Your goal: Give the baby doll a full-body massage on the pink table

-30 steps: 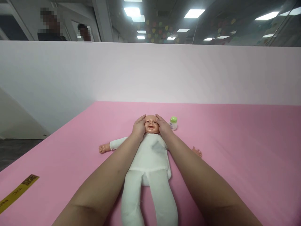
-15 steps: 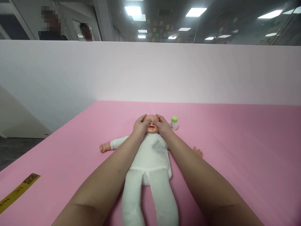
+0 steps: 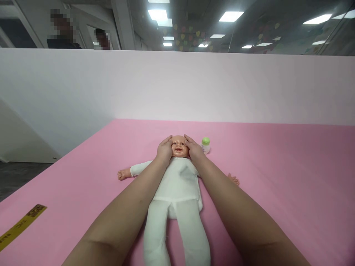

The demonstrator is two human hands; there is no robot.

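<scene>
A baby doll (image 3: 177, 181) in a white suit lies face up, its head pointing away from me. Its painted face (image 3: 179, 147) shows between my hands, with the eyes and mouth in view. My left hand (image 3: 165, 147) lies along the left side of the doll's head, fingers stretched out flat. On the other side, my right hand (image 3: 193, 147) rests against the head in the same way, its fingers extended toward the forehead. Both thumbs are at the edges of the face and hard to make out. My right forearm hides most of one doll arm; only its small hand (image 3: 233, 179) shows.
Just right of my right hand stands a small jar (image 3: 205, 146) with a green lid. The pink table (image 3: 277, 166) meets a white partition (image 3: 194, 85) at the back. A yellow labelled strip (image 3: 23, 226) lies at the front left. Two people (image 3: 63, 29) are beyond the partition.
Both thumbs have slid outward from beside the doll's nose to the sides of its face, uncovering the eyes. My palms stay at the head. The doll and the jar have not moved.
</scene>
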